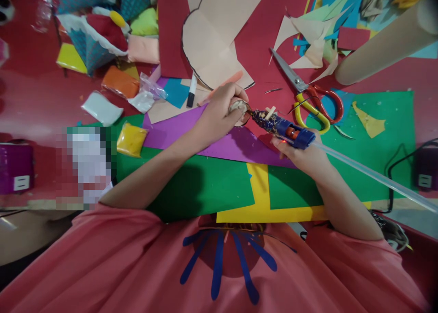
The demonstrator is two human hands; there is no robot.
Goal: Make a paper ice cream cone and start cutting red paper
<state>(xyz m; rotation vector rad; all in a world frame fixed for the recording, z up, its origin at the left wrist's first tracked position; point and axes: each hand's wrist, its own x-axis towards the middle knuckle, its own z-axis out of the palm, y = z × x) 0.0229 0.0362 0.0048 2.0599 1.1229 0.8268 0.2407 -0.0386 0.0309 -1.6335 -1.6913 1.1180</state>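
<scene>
My right hand (304, 155) is closed around a blue hot glue gun (282, 129), and a long clear glue stick (372, 174) sticks out of its back end. A small red light glows near the handle. In my left hand (222, 112) is a small crumpled, beige piece of paper (239, 108), pinched between the fingers. The gun's nozzle is at the edge of this piece; whether it touches cannot be made out. Beneath both hands lies a purple sheet (174, 133) on top of green sheets (205, 180).
Scissors with red and yellow handles (301, 85) lie open beyond the gun. A beige cutout (212, 39), paper scraps (315, 30) and a cardboard tube (386, 39) are farther back. Clay packets (121, 82), blue cones (92, 44) and a marker (192, 90) lie to the left.
</scene>
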